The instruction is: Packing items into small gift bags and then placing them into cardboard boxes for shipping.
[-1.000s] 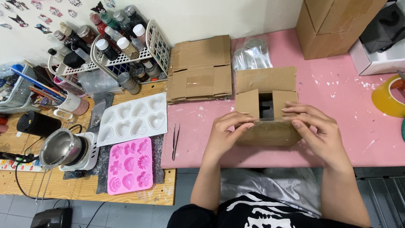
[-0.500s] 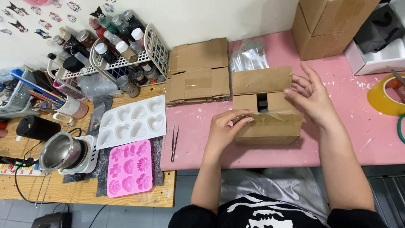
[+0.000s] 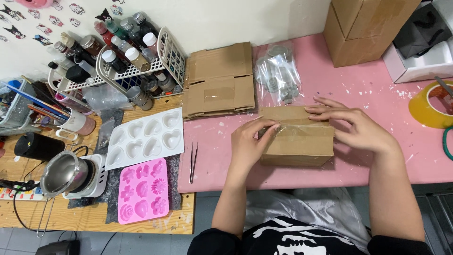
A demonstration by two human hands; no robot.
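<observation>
Two hands on one closed box, so I list what matters from the largest thing down:

- pink table [image 3: 377, 94]: it spreads under both hands and bears the box; I judge its flat top is what I should press against, keeping the box square on it rather than lifting.
- small cardboard box [image 3: 297, 139]: it sits directly beneath both hands, flaps folded shut, with a strip of clear tape along the top seam. To do this well I would hold the flaps level and meeting, then rub the tape flat from the middle outward so no bubble or lifted edge remains.
- flattened cardboard boxes [image 3: 219, 80]: beyond my left hand, well apart from the work.
- right hand [image 3: 358, 127]: open and spread flat, fingers resting on the far right top edge of the box, gripping nothing. I would keep it as the steadying weight.
- left hand [image 3: 250, 144]: fingers loosely curled, fingertips touching the taped seam at the box's left end, holding nothing. I would make this the smoothing hand, with light, even pressure.
- clear plastic bag [image 3: 278, 78]: just beyond the box, between the two hands' far side; best left untouched.
- tweezers [image 3: 193, 163]: left of my left hand, apart.
</observation>
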